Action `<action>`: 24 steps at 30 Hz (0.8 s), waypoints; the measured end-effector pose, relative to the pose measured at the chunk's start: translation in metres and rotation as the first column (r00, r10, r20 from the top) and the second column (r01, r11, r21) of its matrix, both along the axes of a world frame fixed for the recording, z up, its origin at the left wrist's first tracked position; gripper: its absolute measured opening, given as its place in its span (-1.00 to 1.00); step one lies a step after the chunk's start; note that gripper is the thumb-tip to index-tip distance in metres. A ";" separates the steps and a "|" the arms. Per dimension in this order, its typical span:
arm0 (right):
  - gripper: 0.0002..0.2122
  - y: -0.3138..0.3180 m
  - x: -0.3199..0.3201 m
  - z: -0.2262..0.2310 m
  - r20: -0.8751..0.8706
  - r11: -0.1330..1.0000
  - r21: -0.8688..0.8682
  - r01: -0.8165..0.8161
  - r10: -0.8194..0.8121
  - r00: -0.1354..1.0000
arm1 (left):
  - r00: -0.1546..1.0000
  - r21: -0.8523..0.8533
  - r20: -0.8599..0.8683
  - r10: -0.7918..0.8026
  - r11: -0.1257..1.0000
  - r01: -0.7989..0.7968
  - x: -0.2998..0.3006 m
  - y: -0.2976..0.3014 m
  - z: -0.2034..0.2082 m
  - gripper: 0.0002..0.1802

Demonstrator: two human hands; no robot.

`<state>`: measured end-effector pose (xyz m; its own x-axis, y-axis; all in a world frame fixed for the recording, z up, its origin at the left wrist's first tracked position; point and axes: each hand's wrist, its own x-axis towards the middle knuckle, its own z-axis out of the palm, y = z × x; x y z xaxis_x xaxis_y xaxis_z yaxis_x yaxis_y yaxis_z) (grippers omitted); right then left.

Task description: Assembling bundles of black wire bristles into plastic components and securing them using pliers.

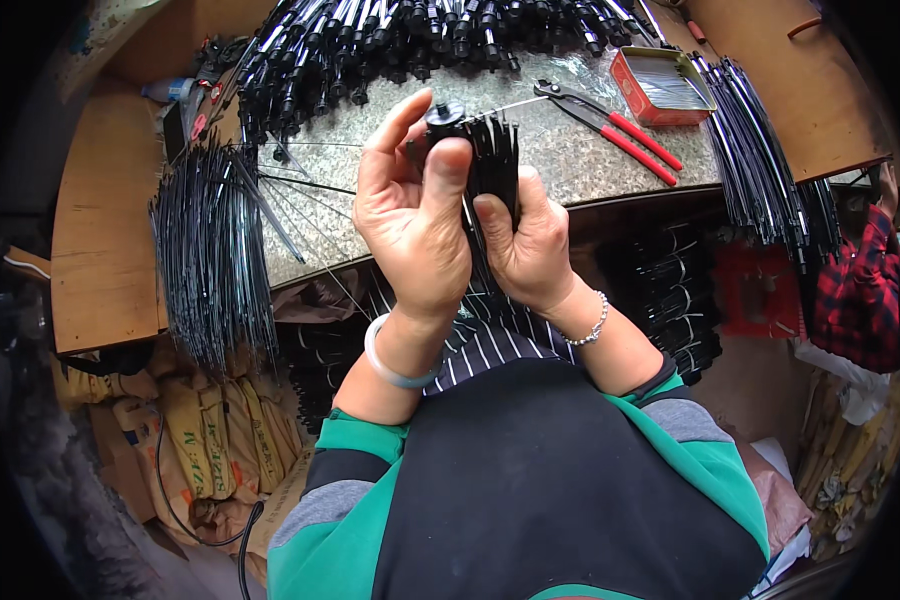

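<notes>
In front of me, over the table's near edge, my left hand is closed round a black round hub, its thumb pressed against it. Beside it, my right hand grips a bundle of thin black umbrella ribs, whose tips stand up above the fingers. The ribs sit close against the hub; whether they are joined to it is hidden by the fingers. A thin pale wire runs from the hub toward the right. The lower ends of the ribs hang down in front of my striped apron.
Nippers with red handles lie on the mottled tabletop, near a red tin of thin rods. Black rib bundles hang at left and right. Umbrella shafts pile up behind. A person's plaid sleeve shows at right.
</notes>
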<state>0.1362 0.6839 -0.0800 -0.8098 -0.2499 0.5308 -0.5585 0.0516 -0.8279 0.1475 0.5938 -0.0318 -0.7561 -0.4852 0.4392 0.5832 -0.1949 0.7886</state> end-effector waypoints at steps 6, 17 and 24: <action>-0.65 0.005 -0.005 0.006 -0.092 1.000 -0.003 -0.024 0.024 0.995 | 0.995 -0.046 0.090 -0.036 0.998 0.040 0.001 -0.008 -0.002 -0.66; -0.71 0.003 -0.012 0.006 -0.034 0.982 -0.104 -0.156 0.153 0.988 | 0.995 0.001 0.043 -0.088 0.996 0.088 0.001 -0.009 -0.009 -0.63; -0.80 0.005 -0.010 0.005 -0.071 0.999 -0.030 -0.024 0.022 0.997 | 0.953 -0.045 0.100 -0.286 0.956 0.292 -0.002 -0.010 0.008 -0.62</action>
